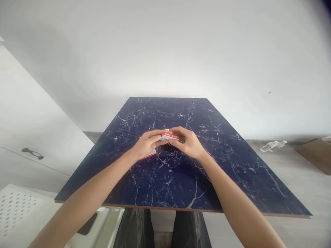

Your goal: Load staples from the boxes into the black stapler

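Legs: dark trousers (pixel 165 229) show below the near edge of the worktop, where the person sits or stands close against it.
Near left: a white perforated surface (pixel 18 203) lies at the lower left, and a dark flat object (pixel 88 224) rests just beside the left forearm; what it is cannot be told.
Worktop: a dark blue slab with white marble veining (pixel 181 182) fills the middle of the view, its near edge showing a brown rim.
Left hand: the left hand (pixel 147 143) is curled, its fingers pinching the left end of a small red-and-white box (pixel 169 136); a flat red-and-white piece (pixel 151 154) shows under the palm, touching the worktop.
Right hand: the right hand (pixel 188 141) is closed round the right end of the same box, thumb and fingertips meeting it from above.
Box: held between both hands just above the worktop's centre, tilted slightly, with a pale flap or tab raised at its top; whether it is open cannot be told.
Left side: a white cabinet front with a dark handle (pixel 32 153) stands beside the worktop.
Far right: a clear plastic bottle (pixel 272 145) lies on its side on the grey floor, near a piece of brown cardboard (pixel 314 153).
Background: a plain white wall (pixel 165 51) rises behind the worktop.
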A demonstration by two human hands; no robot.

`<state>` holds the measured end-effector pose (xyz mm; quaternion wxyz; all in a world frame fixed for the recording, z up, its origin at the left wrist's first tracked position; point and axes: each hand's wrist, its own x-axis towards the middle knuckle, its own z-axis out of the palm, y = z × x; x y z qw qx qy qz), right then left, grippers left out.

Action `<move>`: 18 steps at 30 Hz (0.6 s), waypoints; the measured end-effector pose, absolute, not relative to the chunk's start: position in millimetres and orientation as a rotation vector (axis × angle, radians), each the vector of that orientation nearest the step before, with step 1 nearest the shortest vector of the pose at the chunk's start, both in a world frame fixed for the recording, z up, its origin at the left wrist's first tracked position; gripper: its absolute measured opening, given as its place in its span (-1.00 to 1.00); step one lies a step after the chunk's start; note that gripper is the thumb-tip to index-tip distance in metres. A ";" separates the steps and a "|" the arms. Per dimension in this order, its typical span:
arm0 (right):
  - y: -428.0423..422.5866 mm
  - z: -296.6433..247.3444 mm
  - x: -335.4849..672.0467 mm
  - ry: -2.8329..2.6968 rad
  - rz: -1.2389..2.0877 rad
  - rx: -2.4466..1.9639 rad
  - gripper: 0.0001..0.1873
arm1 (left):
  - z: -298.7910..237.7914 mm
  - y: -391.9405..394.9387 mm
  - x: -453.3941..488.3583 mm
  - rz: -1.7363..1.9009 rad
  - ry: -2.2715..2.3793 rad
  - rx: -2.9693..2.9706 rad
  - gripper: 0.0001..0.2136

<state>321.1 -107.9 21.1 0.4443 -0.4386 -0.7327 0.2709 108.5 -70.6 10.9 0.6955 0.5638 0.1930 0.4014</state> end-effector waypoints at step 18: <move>-105.3 22.2 324.8 -1.736 0.752 -0.948 -0.74 | 0.4 -61.9 105.9 0.865 0.554 1.263 -0.68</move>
